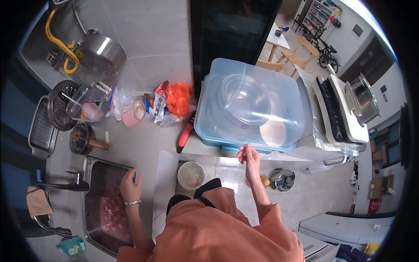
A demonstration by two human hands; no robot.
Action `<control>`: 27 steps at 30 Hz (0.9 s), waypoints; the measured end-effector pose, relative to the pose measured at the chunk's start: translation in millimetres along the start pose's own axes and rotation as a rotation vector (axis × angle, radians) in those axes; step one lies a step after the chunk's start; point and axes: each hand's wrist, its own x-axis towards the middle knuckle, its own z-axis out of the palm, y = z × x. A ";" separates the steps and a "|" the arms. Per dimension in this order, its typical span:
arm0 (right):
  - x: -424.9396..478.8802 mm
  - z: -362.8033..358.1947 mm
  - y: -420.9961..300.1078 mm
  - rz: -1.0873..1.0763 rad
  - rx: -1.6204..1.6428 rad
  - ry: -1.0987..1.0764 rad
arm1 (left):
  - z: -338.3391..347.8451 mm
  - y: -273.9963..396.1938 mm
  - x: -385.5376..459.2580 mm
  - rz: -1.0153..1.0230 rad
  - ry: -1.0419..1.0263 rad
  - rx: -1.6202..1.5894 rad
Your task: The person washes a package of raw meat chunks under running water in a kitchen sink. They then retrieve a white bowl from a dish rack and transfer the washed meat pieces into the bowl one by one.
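My left hand is over the right rim of the steel sink, fingers apart and holding nothing. In the sink lie pinkish-red chunks in liquid, which look like raw meat. My right hand, fingers loosely bent and empty, hovers by the front edge of a blue plastic storage box. Whether its fingertips touch the box is hard to tell. Under the box's translucent lid show round clear bowls and a pale object.
A red-and-black handled tool lies left of the box. Bagged food and an orange plastic bag crowd the wall. On the floor stand a white bucket and a pressure cooker. A black faucet reaches over the sink.
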 end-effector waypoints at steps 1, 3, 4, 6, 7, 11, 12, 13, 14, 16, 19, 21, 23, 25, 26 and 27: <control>-3.7 1.7 -15.4 -0.007 -0.005 -0.025 | 7.4 11.6 4.0 0.028 -0.025 -0.029; 7.5 8.5 -54.6 -0.146 -0.055 -0.053 | 20.0 34.8 11.9 0.085 -0.079 -0.090; 17.4 11.5 -76.1 -0.212 -0.082 -0.076 | 23.4 48.5 17.8 0.125 -0.097 -0.097; 50.0 21.9 -118.2 -0.288 -0.132 -0.101 | 23.2 72.3 31.4 0.188 -0.125 -0.094; 64.3 29.5 -142.0 -0.350 -0.117 -0.094 | 24.9 85.8 39.5 0.232 -0.116 -0.068; 129.9 45.2 -212.6 -0.454 -0.046 -0.138 | 28.8 140.7 75.0 0.419 -0.013 -0.022; 142.1 40.3 -227.1 -0.447 -0.085 -0.149 | 33.6 155.5 84.1 0.476 0.021 -0.034; 155.0 41.0 -235.0 -0.450 -0.071 -0.191 | 35.4 167.1 92.7 0.495 0.012 -0.059; 166.4 41.0 -241.7 -0.454 -0.058 -0.230 | 37.1 178.8 101.2 0.516 0.003 -0.085; 171.7 45.6 -249.6 -0.452 -0.028 -0.292 | 39.1 197.6 120.3 0.526 -0.011 -0.128; 165.8 20.7 -234.8 -0.595 -0.279 -0.142 | 42.6 228.9 149.5 0.540 -0.019 -0.183; 179.4 -27.7 -194.7 -0.622 -0.680 0.065 | 48.6 254.1 163.5 0.580 -0.014 -0.181; 148.6 -27.7 -174.1 -0.538 -1.257 0.229 | 60.5 263.8 176.9 0.570 -0.027 -0.104; 138.9 -44.3 -150.2 -0.475 -1.311 0.238 | 76.0 279.4 186.8 0.569 -0.079 -0.035; 134.1 -48.2 -144.4 -0.416 -1.351 0.205 | 83.2 284.5 190.9 0.570 -0.074 0.018; 130.6 -50.7 -139.7 -0.354 -1.388 0.169 | 88.8 289.3 193.6 0.561 -0.068 0.093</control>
